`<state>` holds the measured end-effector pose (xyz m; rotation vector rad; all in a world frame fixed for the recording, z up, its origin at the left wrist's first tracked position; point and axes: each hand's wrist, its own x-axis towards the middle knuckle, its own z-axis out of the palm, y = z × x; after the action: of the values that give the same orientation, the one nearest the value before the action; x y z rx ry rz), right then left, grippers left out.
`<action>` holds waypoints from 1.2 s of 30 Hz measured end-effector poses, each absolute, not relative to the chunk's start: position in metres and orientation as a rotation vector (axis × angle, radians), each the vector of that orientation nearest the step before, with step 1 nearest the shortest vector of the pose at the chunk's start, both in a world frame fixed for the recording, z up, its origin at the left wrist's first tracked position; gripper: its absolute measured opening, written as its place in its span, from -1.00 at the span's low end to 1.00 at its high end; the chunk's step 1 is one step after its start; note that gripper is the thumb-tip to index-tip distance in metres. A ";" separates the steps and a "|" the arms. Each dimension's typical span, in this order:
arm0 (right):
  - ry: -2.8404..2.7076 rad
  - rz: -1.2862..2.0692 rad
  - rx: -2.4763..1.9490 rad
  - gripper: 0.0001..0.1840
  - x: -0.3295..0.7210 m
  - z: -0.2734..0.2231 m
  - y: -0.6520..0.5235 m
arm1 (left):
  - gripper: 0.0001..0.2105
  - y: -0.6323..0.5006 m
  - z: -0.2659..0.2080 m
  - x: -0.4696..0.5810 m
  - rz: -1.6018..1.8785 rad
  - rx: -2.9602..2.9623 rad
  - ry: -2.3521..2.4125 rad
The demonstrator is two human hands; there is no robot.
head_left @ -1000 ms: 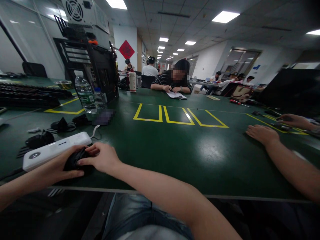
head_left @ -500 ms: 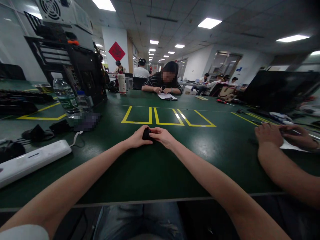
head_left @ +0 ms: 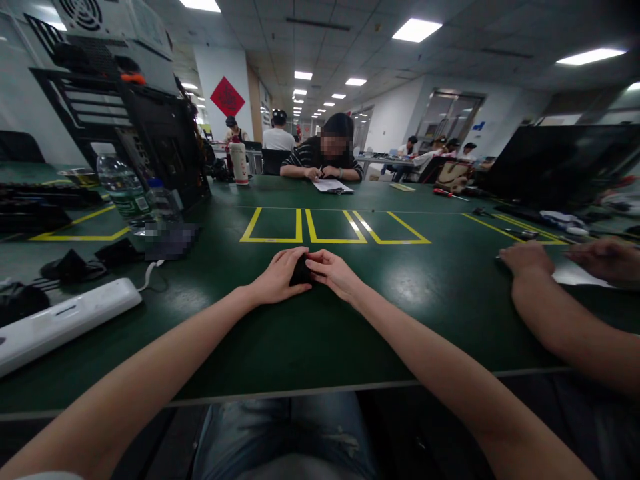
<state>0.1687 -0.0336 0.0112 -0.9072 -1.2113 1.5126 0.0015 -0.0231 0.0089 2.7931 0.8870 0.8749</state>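
Between my hands, low over the green table point(head_left: 240, 353), is a small dark black object point(head_left: 301, 272) whose kind I cannot make out. My left hand point(head_left: 280, 277) curls around its left side, thumb below and fingers above. From the right, my right hand point(head_left: 334, 272) closes its fingertips on the object's other side. Much of it is hidden by my fingers.
Yellow tape outlines point(head_left: 310, 241) lie just beyond my hands. On the left are a white power strip point(head_left: 75, 321), a water bottle point(head_left: 123, 190) and a computer case point(head_left: 165, 133). A co-worker's hand point(head_left: 527, 259) rests on the right, and a person point(head_left: 325, 150) sits opposite with a clipboard point(head_left: 334, 187).
My hands have come slightly nearer with the black object, which is now more covered by my fingers. The co-worker's hands on the right have shifted apart a little.
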 end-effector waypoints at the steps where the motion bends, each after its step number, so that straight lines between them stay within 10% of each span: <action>1: -1.206 1.513 -0.918 -0.75 0.169 0.011 -0.033 | -0.35 -0.023 0.009 0.001 0.870 2.803 0.884; 36: -1.616 1.357 -0.886 -0.61 0.180 0.015 -0.032 | -0.46 -0.019 0.007 0.002 0.886 2.713 0.922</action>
<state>0.1802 -0.0324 0.0146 -0.8861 -1.6163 1.3569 0.0016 -0.0194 0.0072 2.7129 0.9219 0.8864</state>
